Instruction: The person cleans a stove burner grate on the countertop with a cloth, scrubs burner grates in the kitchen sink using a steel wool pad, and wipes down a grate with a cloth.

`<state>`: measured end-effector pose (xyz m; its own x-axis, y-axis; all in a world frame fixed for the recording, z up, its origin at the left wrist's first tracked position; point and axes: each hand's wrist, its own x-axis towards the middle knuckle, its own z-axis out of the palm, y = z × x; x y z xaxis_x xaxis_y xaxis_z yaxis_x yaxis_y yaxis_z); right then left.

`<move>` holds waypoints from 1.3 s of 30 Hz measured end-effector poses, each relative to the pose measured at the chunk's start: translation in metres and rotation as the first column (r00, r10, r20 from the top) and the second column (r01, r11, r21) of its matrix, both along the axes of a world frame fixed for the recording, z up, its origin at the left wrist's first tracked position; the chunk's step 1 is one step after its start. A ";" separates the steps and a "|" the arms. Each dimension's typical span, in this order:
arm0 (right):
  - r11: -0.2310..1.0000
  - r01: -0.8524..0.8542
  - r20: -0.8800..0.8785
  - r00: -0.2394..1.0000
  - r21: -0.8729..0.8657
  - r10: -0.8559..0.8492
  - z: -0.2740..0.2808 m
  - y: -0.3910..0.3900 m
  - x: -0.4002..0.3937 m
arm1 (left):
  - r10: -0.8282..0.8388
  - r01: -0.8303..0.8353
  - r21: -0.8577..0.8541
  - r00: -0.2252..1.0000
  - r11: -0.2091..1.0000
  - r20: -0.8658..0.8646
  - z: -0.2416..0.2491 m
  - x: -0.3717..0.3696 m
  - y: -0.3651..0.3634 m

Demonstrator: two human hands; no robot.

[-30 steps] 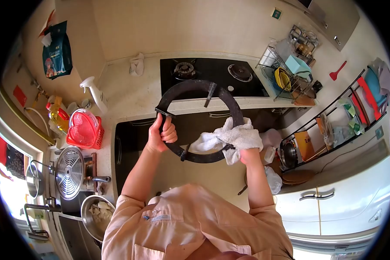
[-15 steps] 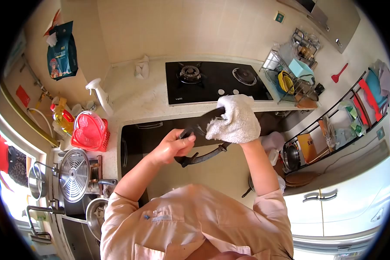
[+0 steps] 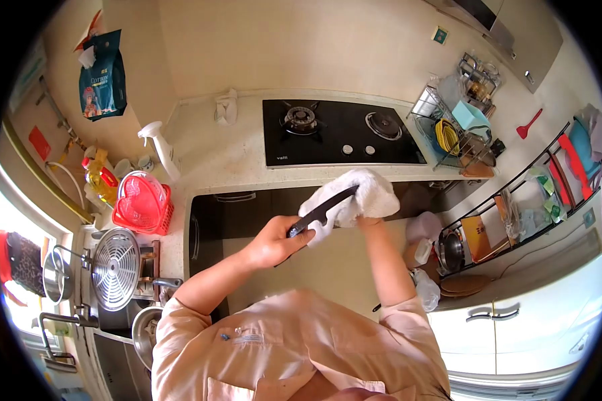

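Observation:
My left hand (image 3: pixel 276 240) is closed around one end of a black pan support (image 3: pixel 329 205), a ring-like stove part now seen nearly edge-on. Its other end rests against a white towel (image 3: pixel 377 194). The towel covers most of my right hand (image 3: pixel 369 221), whose fingers are hidden inside its folds and press it against the pan support. Both hands are in front of the counter, below the black gas stove (image 3: pixel 328 158). One pan support sits on the stove's left burner (image 3: pixel 300 120); only a round plate shows on the right burner (image 3: pixel 384 125).
On the counter's left are a spray bottle (image 3: pixel 159 150), a red basket (image 3: pixel 142 212) and an oil bottle (image 3: pixel 100 182). A steamer plate (image 3: pixel 116 269) stands by the sink. At right, a dish rack (image 3: pixel 448 137) holds crockery, and a wall rack (image 3: pixel 512 190) holds boards and lids.
The pan support has turned from showing its open curve to nearly edge-on. The towel in my right hand has shifted slightly left and down along it.

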<state>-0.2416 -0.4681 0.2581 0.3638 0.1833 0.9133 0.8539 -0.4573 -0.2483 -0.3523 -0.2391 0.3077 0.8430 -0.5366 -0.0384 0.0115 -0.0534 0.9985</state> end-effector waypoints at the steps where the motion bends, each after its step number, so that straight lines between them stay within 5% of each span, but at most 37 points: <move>1: 0.989 0.142 0.088 0.986 -0.036 -0.138 0.027 0.022 -0.024 | 0.018 -0.020 0.034 0.999 0.999 0.039 0.004 -0.001 -0.001; 2: 0.958 0.282 0.186 0.945 -0.056 -0.268 0.040 0.035 -0.037 | 0.036 -0.042 0.069 0.996 0.997 0.086 0.007 0.001 -0.001; 5: 0.983 0.081 -0.009 0.996 -0.164 -0.084 -0.002 0.032 -0.016 | -0.015 -0.010 0.094 0.965 0.996 0.261 -0.003 0.005 -0.003; 8: 0.966 -0.095 -0.107 0.992 -0.240 0.071 0.030 0.050 -0.030 | 0.022 -0.017 -0.062 0.996 0.998 0.085 -0.003 0.012 -0.008; 11: 0.927 -0.145 -0.305 0.952 -0.347 0.035 0.061 0.040 -0.028 | 0.031 -0.037 -0.063 0.995 0.997 -0.095 0.001 0.007 -0.008; 12: 0.969 -0.185 -0.619 0.784 -0.166 0.043 0.083 0.034 -0.039 | 0.035 -0.050 -0.096 0.988 0.994 -0.148 -0.003 0.006 -0.007; 15: 0.994 -0.093 -0.297 0.952 -0.058 0.072 0.042 0.006 -0.002 | 0.051 -0.052 0.009 0.997 0.999 0.063 -0.005 0.001 -0.003; 17: 0.952 -0.283 -0.768 0.581 0.121 0.270 0.022 -0.018 0.013 | 0.091 -0.096 -0.093 0.994 0.991 -0.056 -0.006 0.000 -0.001; 18: 0.935 -0.171 -0.788 0.504 0.311 0.354 -0.004 -0.031 0.020 | 0.105 -0.119 -0.132 0.989 0.984 -0.107 -0.005 0.002 0.003; 20: 0.738 0.103 -0.696 0.440 0.667 0.568 -0.054 -0.055 0.034 | 0.070 -0.088 -0.218 0.994 0.972 -0.090 -0.011 0.009 0.017; 21: 0.686 -0.086 -0.587 0.449 0.722 0.674 -0.072 -0.080 0.031 | 0.044 -0.066 -0.277 0.996 0.959 -0.083 -0.016 0.013 0.025; 23: 0.580 -0.199 -0.437 0.482 0.790 0.760 -0.078 -0.090 0.015 | -0.018 -0.024 -0.410 0.995 0.912 -0.099 -0.022 0.021 0.036; 25: 0.495 -0.065 -0.368 0.587 0.867 0.721 -0.049 -0.078 -0.005 | -0.069 0.032 -0.479 0.996 0.877 -0.061 -0.021 0.028 0.044; 30: 0.523 -0.141 -0.327 0.636 0.841 0.698 -0.006 -0.104 -0.013 | -0.091 0.060 -0.539 0.995 0.840 -0.030 -0.020 0.037 0.055; 33: 0.355 0.071 -0.339 0.520 0.932 0.784 -0.006 -0.122 -0.014 | -0.100 0.078 -0.562 0.995 0.824 -0.009 -0.019 0.042 0.051; 35: 0.549 0.094 -0.501 0.557 0.831 0.663 0.023 -0.077 -0.050 | -0.152 0.120 -0.604 0.988 0.788 -0.002 -0.021 0.050 0.045; 37: 0.201 0.198 -0.270 0.436 0.959 0.858 0.053 -0.029 -0.068 | -0.231 0.160 -0.652 0.973 0.741 -0.024 -0.020 0.058 0.037; 38: 0.730 0.073 -0.649 0.525 0.679 0.551 0.044 -0.029 -0.055 | -0.270 0.178 -0.674 0.962 0.717 -0.034 -0.020 0.061 0.033; 39: 0.978 0.107 -0.712 0.700 0.180 0.054 0.037 -0.029 -0.043 | -0.338 0.212 -0.686 0.939 0.696 -0.053 -0.022 0.065 0.030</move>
<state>-0.2841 -0.4974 0.2948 0.9192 0.0145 0.3935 0.3732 -0.3508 -0.8589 -0.2876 -0.2089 0.2857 0.6679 -0.6831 0.2954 0.2682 0.5912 0.7606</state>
